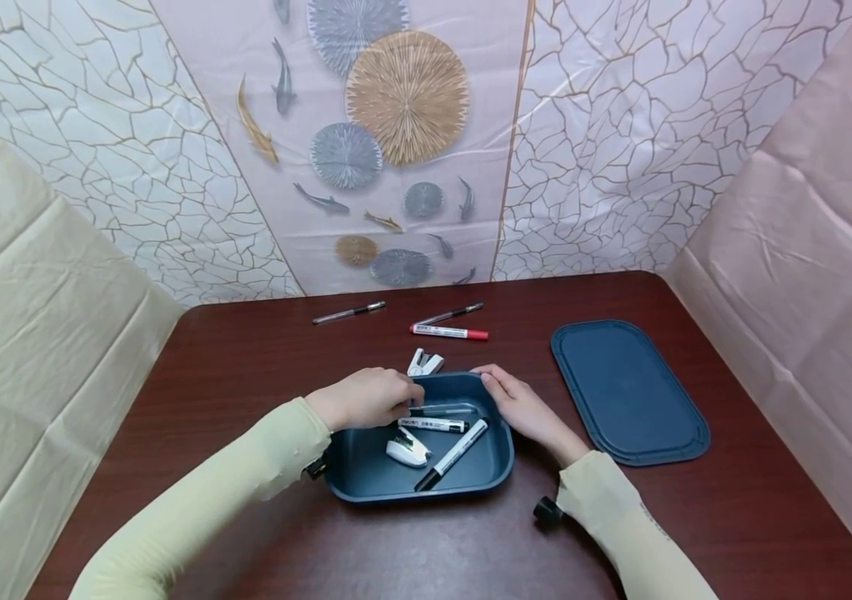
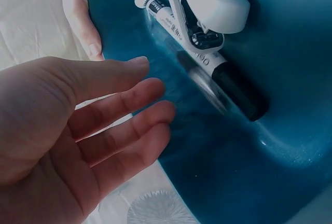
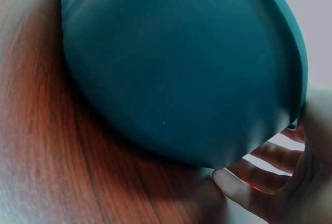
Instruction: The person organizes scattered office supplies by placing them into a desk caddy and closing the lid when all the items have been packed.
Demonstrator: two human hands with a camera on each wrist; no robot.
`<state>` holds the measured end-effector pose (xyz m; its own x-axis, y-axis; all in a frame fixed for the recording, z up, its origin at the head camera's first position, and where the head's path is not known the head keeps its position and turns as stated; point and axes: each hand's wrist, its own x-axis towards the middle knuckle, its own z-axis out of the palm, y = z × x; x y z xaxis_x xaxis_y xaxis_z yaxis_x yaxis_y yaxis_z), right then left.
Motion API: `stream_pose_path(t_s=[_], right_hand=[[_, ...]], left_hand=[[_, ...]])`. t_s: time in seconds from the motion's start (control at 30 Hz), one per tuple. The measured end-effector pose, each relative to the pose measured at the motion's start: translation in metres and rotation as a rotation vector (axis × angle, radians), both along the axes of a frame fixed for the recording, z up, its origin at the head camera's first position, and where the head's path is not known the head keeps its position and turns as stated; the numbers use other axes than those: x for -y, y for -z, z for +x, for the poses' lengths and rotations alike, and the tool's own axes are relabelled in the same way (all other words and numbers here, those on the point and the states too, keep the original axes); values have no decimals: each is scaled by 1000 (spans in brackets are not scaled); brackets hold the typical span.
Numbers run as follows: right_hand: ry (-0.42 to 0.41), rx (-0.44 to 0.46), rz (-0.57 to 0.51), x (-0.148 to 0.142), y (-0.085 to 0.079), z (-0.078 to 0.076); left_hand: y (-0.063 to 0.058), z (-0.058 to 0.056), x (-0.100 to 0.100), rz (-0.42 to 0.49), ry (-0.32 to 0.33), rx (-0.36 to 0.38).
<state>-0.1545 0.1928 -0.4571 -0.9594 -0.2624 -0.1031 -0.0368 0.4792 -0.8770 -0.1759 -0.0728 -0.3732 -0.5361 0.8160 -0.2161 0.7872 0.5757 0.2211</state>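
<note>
A dark blue box (image 1: 420, 495) stands on the table with a clear pen (image 1: 447, 410), a white marker (image 1: 432, 425), a white stapler (image 1: 405, 454) and a black-capped marker (image 1: 458, 452) inside. My left hand (image 1: 369, 397) is over its far left part. In the left wrist view, the left fingers (image 2: 129, 117) are loosely bent with nothing between them, beside the clear pen (image 2: 205, 81). At the far right corner, my right hand (image 1: 519, 406) grips the box's rim. The right wrist view shows right fingers (image 3: 259, 175) at that rim and the box's outer wall (image 3: 176, 63).
A flat blue lid (image 1: 630, 392) lies on the right of the table (image 1: 246, 358). Behind the box are another white stapler (image 1: 424, 363), a red-capped marker (image 1: 448, 332) and two pens, one at left (image 1: 348, 313) and one at right (image 1: 450, 314). Fabric walls (image 1: 591, 150) surround the table's back and sides.
</note>
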Motion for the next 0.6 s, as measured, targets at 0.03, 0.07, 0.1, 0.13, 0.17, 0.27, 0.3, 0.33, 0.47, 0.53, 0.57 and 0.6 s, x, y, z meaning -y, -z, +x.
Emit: stream_pose_path(t_s=[0.03, 0.07, 0.1, 0.13, 0.17, 0.27, 0.3, 0.33, 0.47, 0.53, 0.57, 0.6], right_hand=[[-1, 0, 1, 0, 0, 0], [-1, 1, 1, 0, 0, 0], [-3, 1, 2, 0, 0, 0], [-2, 0, 2, 0, 1, 0], [-5, -1, 1, 1, 1, 0], [-4, -5, 3, 1, 3, 0], [-3, -4, 3, 2, 4, 0], [-5, -3, 5, 2, 4, 0], [1, 6, 5, 2, 5, 1], [3, 5, 1, 2, 4, 0], [6, 3, 0, 2, 3, 0], [8, 0, 0, 2, 2, 0]], left_hand=[[0, 0, 0, 2, 2, -8], [0, 0, 1, 6, 3, -14], [0, 0, 1, 10, 4, -18], [-1, 0, 2, 13, 3, -21], [-1, -1, 2, 18, 2, -24], [-2, -2, 4, 34, -5, -28], [-3, -2, 4, 37, -9, -29], [-4, -2, 5, 40, -12, -31], [-9, -6, 6, 71, -18, -40], [-14, -9, 8, 95, -20, -52], [-17, -11, 8, 106, -21, -62], [-21, -12, 9, 114, -24, -77]])
